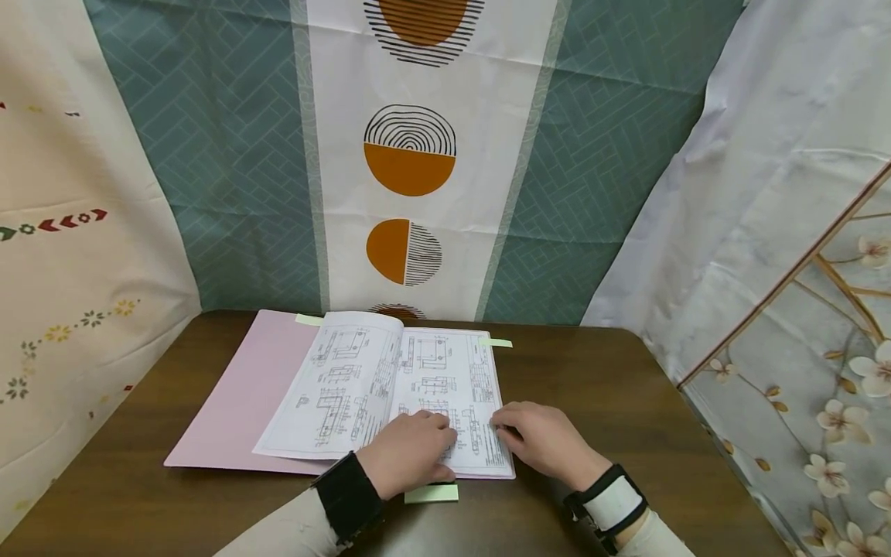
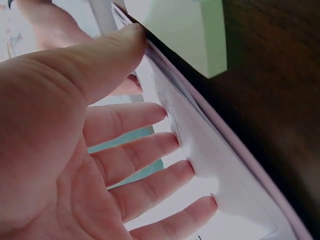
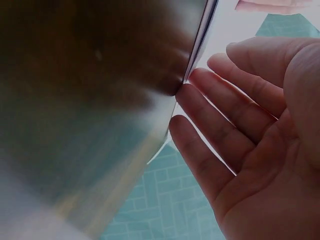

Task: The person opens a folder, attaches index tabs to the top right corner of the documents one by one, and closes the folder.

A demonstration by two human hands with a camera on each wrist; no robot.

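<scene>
A booklet of technical drawings (image 1: 480, 387) lies open on the table, with its pink cover (image 1: 230, 410) spread out to the left. The left page (image 1: 341, 371) curves up at the fold. My left hand (image 1: 411, 452) rests on the lower part of the right page; in the left wrist view its fingers (image 2: 135, 150) are extended, with the tips on the paper. At the booklet's right edge is my right hand (image 1: 550, 441), its relaxed fingers (image 3: 215, 125) right at the page edge in the right wrist view. A light green sticky-note pad (image 1: 431, 493) sits by the booklet's front edge, near my left thumb.
Two green sticky tabs poke out at the top of the booklet, one on the left (image 1: 308, 319) and one on the right (image 1: 497, 342). Behind the dark wooden table (image 1: 578, 371) hangs a patterned curtain (image 1: 250, 155), with further cloths (image 1: 759, 232) at both sides.
</scene>
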